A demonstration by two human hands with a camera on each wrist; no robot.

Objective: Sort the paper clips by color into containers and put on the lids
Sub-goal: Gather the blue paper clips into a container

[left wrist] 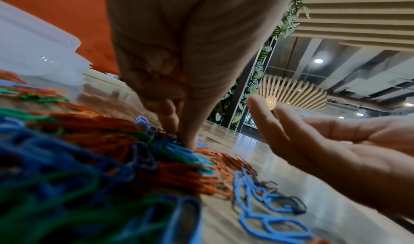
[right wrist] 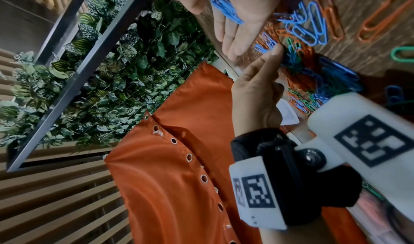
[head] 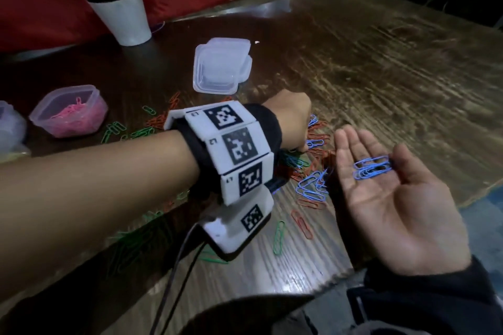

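Observation:
Mixed orange, blue and green paper clips (head: 315, 144) lie heaped on the wooden table (head: 381, 62). My left hand (head: 300, 147) reaches across into the heap. Its thumb and forefinger tips (left wrist: 186, 141) come together on a blue clip. My right hand (head: 375, 152) is held palm up beside the heap. A small bunch of blue paper clips (head: 371, 168) lies across its fingers, with the thumb (right wrist: 195, 0) pinning their ends. A clear container (head: 68, 111) holding pink clips stands at the left. Stacked clear containers and lids (head: 220, 65) sit behind the heap.
A white plant pot (head: 122, 16) stands at the back left before a red cloth. Another clear container (head: 8, 128) shows at the left edge. Loose blue clips (head: 313, 187) and a green clip (head: 279, 236) lie near the table's front edge. A cable hangs from my left wrist.

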